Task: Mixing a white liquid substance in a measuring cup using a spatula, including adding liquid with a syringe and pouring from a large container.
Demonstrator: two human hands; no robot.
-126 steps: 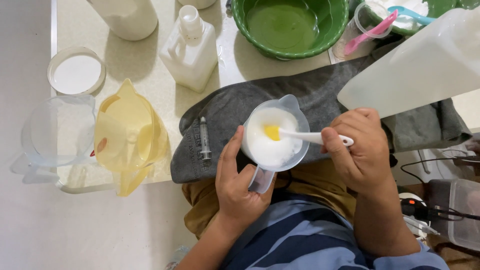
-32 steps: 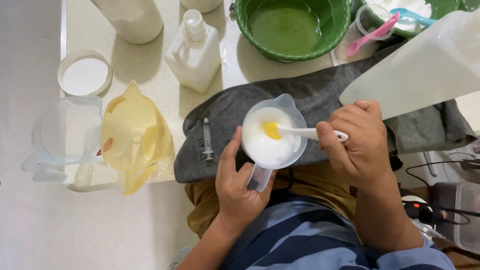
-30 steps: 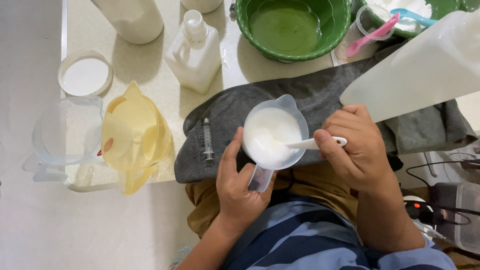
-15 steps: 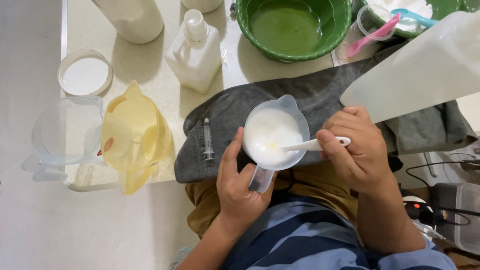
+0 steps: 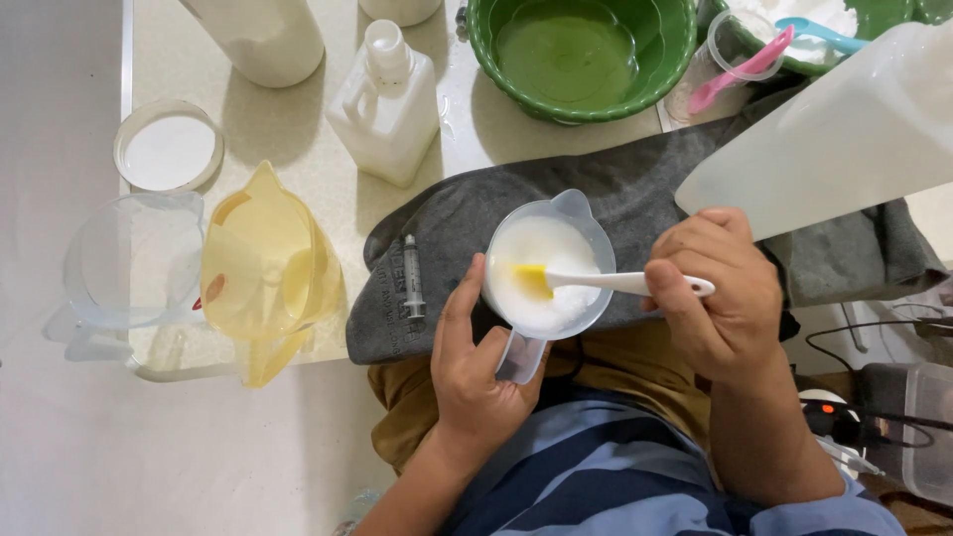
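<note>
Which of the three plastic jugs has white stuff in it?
The small clear jug held by the left hand, over the grey cloth. The yellow jug and large clear jug alongside look empty.

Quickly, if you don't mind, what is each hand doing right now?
Left hand: closed on the cup handle.
Right hand: closed on the spoon, its tip in the cup.

A squat white plastic bottle (image 5: 385, 104) with a handle stands mid-bench, near the far edge. A taller white container (image 5: 260, 35) stands left of it, cut off by the frame. I see no labels, signs or screens.
</note>
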